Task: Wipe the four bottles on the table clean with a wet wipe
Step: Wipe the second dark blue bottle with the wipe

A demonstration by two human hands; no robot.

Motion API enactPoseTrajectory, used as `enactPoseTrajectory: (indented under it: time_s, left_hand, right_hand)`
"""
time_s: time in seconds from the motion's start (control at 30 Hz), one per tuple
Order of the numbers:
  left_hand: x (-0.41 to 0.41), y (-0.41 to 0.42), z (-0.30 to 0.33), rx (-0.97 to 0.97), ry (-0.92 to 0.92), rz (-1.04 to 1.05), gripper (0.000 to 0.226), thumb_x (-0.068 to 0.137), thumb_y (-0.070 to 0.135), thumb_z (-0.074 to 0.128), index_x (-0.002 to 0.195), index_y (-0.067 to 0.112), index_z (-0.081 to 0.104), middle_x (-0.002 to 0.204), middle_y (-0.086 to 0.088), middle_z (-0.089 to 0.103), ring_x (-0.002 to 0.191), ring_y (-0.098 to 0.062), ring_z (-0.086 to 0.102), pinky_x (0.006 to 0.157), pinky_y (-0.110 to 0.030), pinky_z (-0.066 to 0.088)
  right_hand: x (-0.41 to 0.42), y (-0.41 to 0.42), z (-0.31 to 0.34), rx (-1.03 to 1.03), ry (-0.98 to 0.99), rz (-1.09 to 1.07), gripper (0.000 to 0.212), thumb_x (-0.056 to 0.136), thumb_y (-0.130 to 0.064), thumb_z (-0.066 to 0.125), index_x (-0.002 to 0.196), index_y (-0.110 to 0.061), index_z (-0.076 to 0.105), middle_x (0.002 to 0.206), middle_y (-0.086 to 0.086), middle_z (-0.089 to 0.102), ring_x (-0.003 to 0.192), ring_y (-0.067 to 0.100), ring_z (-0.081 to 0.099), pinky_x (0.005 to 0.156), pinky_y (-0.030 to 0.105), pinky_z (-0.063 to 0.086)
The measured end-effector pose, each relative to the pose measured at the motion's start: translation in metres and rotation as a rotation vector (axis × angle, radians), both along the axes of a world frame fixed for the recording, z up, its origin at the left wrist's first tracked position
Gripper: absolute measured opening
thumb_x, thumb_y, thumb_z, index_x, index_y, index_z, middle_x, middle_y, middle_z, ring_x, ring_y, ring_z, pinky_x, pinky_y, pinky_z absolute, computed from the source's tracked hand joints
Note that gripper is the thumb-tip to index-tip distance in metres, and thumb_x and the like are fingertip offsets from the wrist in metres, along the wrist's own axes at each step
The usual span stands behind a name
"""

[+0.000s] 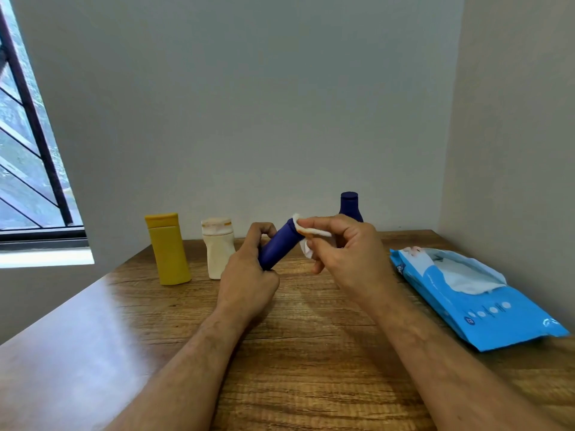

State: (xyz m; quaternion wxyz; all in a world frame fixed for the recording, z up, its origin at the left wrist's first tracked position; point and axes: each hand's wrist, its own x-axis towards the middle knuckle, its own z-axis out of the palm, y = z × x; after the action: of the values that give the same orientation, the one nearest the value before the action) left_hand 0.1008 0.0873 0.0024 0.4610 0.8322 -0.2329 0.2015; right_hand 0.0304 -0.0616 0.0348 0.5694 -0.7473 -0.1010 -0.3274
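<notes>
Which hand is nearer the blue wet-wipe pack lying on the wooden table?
Right. The right hand, pinching the white wipe, is just left of the blue wet-wipe pack; the left hand grips the tilted blue bottle farther left.

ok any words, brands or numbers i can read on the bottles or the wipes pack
None can be read.
Wipes pack: white print and a row of round icons, too blurred to read.
Yellow bottle, cream bottle, held blue bottle, rear blue bottle: no lettering visible.
</notes>
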Motion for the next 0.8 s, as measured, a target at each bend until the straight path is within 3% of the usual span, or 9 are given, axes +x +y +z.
enactPoseTrajectory:
  time_s: [0.23,0.37,0.47,0.67,0.8]
  left_hand:
    - [0.0007,-0.0026,-0.0002,0.0,0.009,-0.008,0.08,0.071,-0.012,0.064,0.115,0.049,0.038,0.102,0.022,0.054,0.095,-0.011,0.061,0.088,-0.037,0.053]
    - [-0.0033,-0.0025,0.0012,0.039,-0.003,-0.026,0.079,0.07,-0.01,0.063,0.108,0.053,0.035,0.1,0.019,0.056,0.088,-0.007,0.06,0.081,-0.03,0.047]
    - [-0.0045,-0.0025,0.0014,0.055,-0.025,-0.039,0.077,0.07,-0.01,0.062,0.109,0.05,0.036,0.101,0.014,0.059,0.087,-0.01,0.061,0.08,-0.031,0.05]
    - [-0.0017,0.0038,0.0024,0.087,-0.017,-0.016,0.077,0.069,-0.011,0.06,0.111,0.05,0.037,0.098,0.015,0.06,0.086,-0.012,0.062,0.084,-0.036,0.053]
    - [-0.0021,0.006,0.0038,0.159,-0.027,-0.015,0.075,0.07,-0.009,0.058,0.116,0.048,0.039,0.101,0.017,0.06,0.086,-0.007,0.06,0.083,-0.035,0.052]
  right_hand:
    - [-0.0021,-0.0002,0.001,0.157,-0.034,0.106,0.019,0.088,0.001,0.063,0.086,-0.015,0.075,0.085,0.0,0.07,0.059,0.016,0.062,0.051,0.025,0.054]
    - [0.0018,-0.0046,0.0042,0.292,-0.082,0.067,0.021,0.088,-0.002,0.066,0.086,-0.021,0.075,0.093,0.0,0.071,0.071,0.016,0.063,0.057,0.024,0.054]
    - [0.0046,-0.0045,0.0023,0.21,-0.057,-0.001,0.021,0.087,-0.009,0.069,0.087,-0.029,0.076,0.086,-0.011,0.071,0.072,0.006,0.061,0.062,0.02,0.053]
    - [0.0034,-0.0037,-0.0007,-0.034,-0.064,-0.047,0.026,0.086,-0.005,0.068,0.086,-0.029,0.077,0.094,-0.018,0.067,0.087,0.007,0.063,0.077,0.033,0.058]
    - [0.0027,-0.0041,-0.0012,-0.034,-0.059,-0.045,0.025,0.087,-0.005,0.066,0.088,-0.027,0.077,0.094,-0.018,0.068,0.087,0.003,0.062,0.075,0.023,0.055]
